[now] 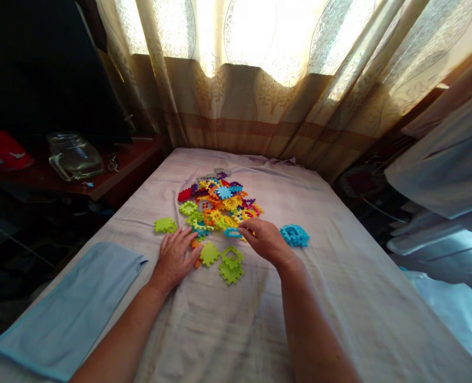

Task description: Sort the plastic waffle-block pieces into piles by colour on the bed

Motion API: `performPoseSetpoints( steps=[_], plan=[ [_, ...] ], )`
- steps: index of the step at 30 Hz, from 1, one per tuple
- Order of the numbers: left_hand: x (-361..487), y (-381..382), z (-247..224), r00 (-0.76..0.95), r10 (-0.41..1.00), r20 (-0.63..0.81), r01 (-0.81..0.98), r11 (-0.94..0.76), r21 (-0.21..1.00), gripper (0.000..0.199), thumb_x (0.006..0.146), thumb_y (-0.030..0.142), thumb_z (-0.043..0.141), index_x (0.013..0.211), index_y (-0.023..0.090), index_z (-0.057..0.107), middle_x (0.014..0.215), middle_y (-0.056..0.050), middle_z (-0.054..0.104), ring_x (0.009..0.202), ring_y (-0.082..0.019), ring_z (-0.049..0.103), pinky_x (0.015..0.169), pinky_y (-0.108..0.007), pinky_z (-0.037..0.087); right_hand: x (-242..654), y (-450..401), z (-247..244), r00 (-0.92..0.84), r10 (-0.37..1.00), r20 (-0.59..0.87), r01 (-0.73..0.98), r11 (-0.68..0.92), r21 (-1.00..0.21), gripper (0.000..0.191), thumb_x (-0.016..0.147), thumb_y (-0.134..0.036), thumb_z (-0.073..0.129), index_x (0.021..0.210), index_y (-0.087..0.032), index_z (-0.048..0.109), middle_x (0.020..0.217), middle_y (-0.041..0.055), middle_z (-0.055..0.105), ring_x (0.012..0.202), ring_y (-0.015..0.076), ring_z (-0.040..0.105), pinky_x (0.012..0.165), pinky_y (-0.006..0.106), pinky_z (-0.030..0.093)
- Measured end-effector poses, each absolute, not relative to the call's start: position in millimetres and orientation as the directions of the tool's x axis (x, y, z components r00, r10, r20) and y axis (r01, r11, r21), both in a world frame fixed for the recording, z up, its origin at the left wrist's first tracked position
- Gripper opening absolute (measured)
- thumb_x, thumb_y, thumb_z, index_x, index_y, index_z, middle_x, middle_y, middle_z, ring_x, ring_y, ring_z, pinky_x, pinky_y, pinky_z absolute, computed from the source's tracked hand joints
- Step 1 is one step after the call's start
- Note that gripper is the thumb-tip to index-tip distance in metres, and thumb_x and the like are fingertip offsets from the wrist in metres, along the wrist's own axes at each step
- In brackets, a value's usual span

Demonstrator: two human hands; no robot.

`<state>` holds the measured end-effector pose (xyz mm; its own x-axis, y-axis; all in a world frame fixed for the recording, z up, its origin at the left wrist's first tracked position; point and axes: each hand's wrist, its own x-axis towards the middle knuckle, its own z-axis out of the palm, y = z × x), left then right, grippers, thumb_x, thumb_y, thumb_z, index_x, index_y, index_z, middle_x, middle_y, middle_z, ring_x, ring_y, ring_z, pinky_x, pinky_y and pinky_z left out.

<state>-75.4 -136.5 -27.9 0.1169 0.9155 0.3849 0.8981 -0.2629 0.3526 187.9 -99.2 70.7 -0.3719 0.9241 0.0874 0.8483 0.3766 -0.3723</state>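
Note:
A heap of interlocking plastic tiles (223,199) in many colours lies on the sheet-covered surface. My right hand (262,239) pinches a blue tile (232,232) at the heap's near edge. Flat on the sheet, with fingers spread, rests my left hand (176,259), beside an orange tile (197,254) that its fingers partly cover. Green tiles lie near it: one (164,225) past the fingertips, another (209,255) right of the thumb, and a framed and a solid one (231,272) further right. To the right of my right hand sits a small blue pile of tiles (295,235).
A folded light blue cloth (76,308) lies at the left edge of the sheet (228,340). On a wooden desk at the left stand a glass jug (74,157), a red patterned object (5,151) and a dark screen (48,69). Curtains (243,96) hang behind; clothes (451,154) hang at right.

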Motion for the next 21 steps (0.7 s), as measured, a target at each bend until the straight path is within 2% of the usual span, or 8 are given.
performPoseSetpoints(
  steps=[6, 9, 13, 17, 21],
  plan=[
    [-76, -137, -27, 0.124, 0.923, 0.366, 0.903, -0.258, 0.345, 0.044, 0.092, 0.05, 0.046, 0.124, 0.025, 0.064, 0.136, -0.009, 0.061, 0.133, -0.03, 0.049, 0.113, -0.055, 0.032, 188, -96, 60, -0.396, 0.88, 0.262, 0.659, 0.471, -0.587, 0.02, 0.091, -0.029, 0.056, 0.088, -0.021, 0.074, 0.09, 0.0037, 0.073, 0.081, 0.0144, 0.064, 0.076, 0.023, 0.045],
    [-76, -138, -26, 0.126, 0.919, 0.373, 0.902, -0.263, 0.342, 0.044, 0.092, 0.05, 0.047, 0.124, 0.025, 0.063, 0.136, -0.009, 0.062, 0.133, -0.03, 0.05, 0.113, -0.055, 0.032, 182, -94, 54, -0.246, 0.916, 0.316, 0.594, 0.4, -0.698, 0.024, 0.092, -0.032, 0.052, 0.087, -0.02, 0.072, 0.081, 0.0023, 0.071, 0.075, 0.0141, 0.062, 0.071, 0.023, 0.044],
    [-76, -138, -24, 0.11, 0.896, 0.431, 0.894, -0.279, 0.352, 0.047, 0.091, 0.048, 0.048, 0.132, 0.024, 0.057, 0.14, -0.011, 0.058, 0.132, -0.028, 0.05, 0.113, -0.052, 0.033, 176, -92, 42, -0.199, 0.957, 0.21, 0.606, 0.288, -0.742, 0.025, 0.088, -0.035, 0.054, 0.076, -0.02, 0.07, 0.067, -0.0004, 0.066, 0.065, 0.0136, 0.06, 0.063, 0.022, 0.042],
    [-76, -140, -20, 0.161, 0.88, 0.448, 0.873, -0.339, 0.351, 0.047, 0.091, 0.047, 0.049, 0.133, 0.027, 0.055, 0.141, -0.009, 0.056, 0.135, -0.028, 0.048, 0.115, -0.054, 0.03, 169, -90, 33, -0.094, 0.979, 0.178, 0.516, 0.201, -0.833, 0.025, 0.087, -0.038, 0.053, 0.08, -0.02, 0.069, 0.067, -0.0008, 0.066, 0.064, 0.0139, 0.063, 0.062, 0.023, 0.045],
    [-73, -141, -18, 0.199, 0.865, 0.461, 0.851, -0.386, 0.356, 0.047, 0.091, 0.047, 0.051, 0.133, 0.027, 0.056, 0.142, -0.01, 0.056, 0.136, -0.028, 0.046, 0.116, -0.054, 0.027, 157, -93, 33, -0.143, 0.986, 0.09, 0.426, 0.144, -0.893, 0.021, 0.085, -0.035, 0.054, 0.077, -0.02, 0.067, 0.06, -0.0025, 0.064, 0.057, 0.0131, 0.063, 0.058, 0.022, 0.045]
  ],
)
